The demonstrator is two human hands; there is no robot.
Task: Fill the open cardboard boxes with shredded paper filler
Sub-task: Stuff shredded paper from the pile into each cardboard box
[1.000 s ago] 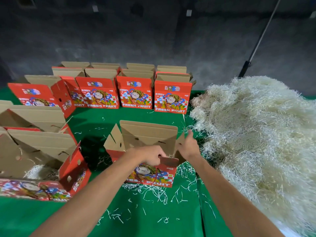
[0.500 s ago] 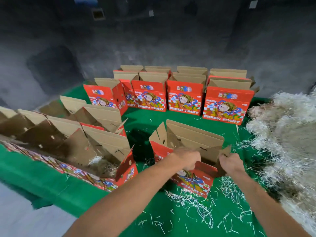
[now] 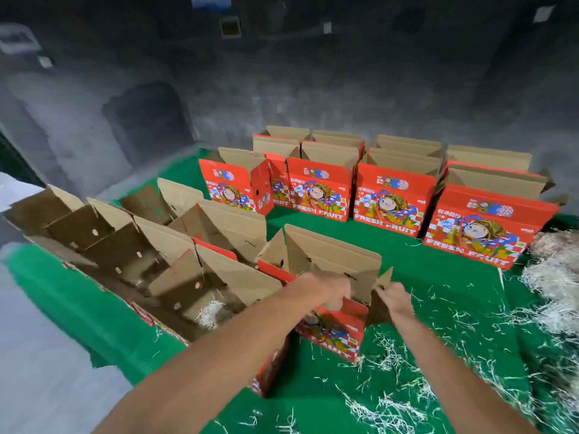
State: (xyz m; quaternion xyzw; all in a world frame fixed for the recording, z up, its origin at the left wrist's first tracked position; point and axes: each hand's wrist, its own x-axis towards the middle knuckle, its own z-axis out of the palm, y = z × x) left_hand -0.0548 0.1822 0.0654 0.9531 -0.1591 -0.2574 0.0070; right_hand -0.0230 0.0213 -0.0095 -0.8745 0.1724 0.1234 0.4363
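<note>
An open red "FRESH FRUIT" cardboard box [image 3: 336,332] stands near me on the green table, its brown flaps raised. My left hand [image 3: 329,288] grips its front red flap. My right hand [image 3: 394,300] pinches the right side flap. Pale shredded paper filler [image 3: 554,267] is heaped at the right edge of view, with loose strands [image 3: 391,361] scattered around the box. To the left, a row of open boxes [image 3: 194,277] stands with a little filler [image 3: 210,310] inside the nearest one.
Several upright open red boxes [image 3: 319,189] line the back of the green table [image 3: 313,399]. The table's left edge drops to a grey floor [image 3: 40,355]. A dark wall [image 3: 313,73] rises behind.
The view has swung left, pushing the filler heap to the right edge. The held box has moved left, toward the row of open boxes. Both hands keep their hold on its flaps.
</note>
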